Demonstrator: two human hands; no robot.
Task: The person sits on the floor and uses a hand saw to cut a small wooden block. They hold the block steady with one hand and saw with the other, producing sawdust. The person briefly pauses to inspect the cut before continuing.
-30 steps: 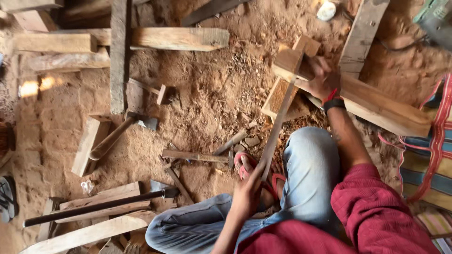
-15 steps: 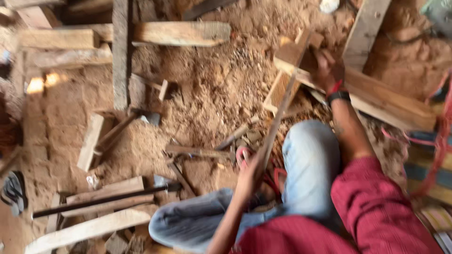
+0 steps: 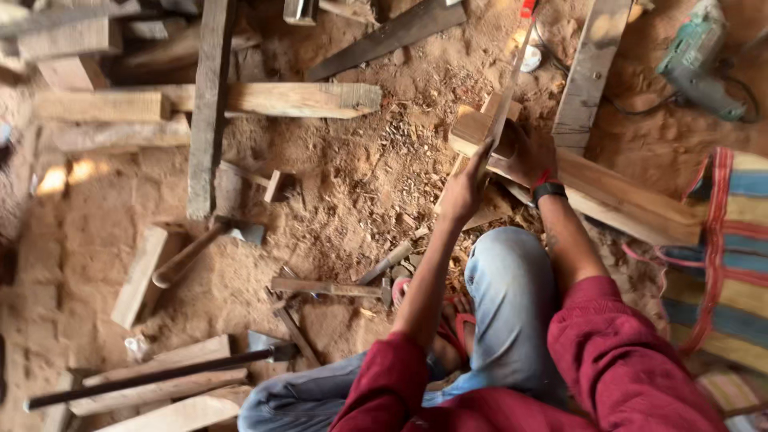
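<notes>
At centre right, the left hand [image 3: 462, 190] closes its grip around the lower part of a long, thin pale wooden strip [image 3: 509, 90], which rises steeply toward a red tip near the top edge. Just beside it, the right hand [image 3: 530, 154], with a black band and red cord at the wrist, presses down on a pale squared wooden block [image 3: 474, 128]; whether its fingers curl around the block cannot be told. Block and strip rest against a long light-brown plank [image 3: 632, 204] lying diagonally on the sandy, shaving-strewn floor [image 3: 352, 200]. Below the hands is a knee in light-blue jeans [image 3: 512, 280], with dark-red sleeves nearer the camera. Well apart to the left lies a hammer with a wooden handle [image 3: 204, 248]; a teal power drill [image 3: 696, 60] sits at upper right, and a striped woven mat [image 3: 720, 264] lies along the right edge.
</notes>
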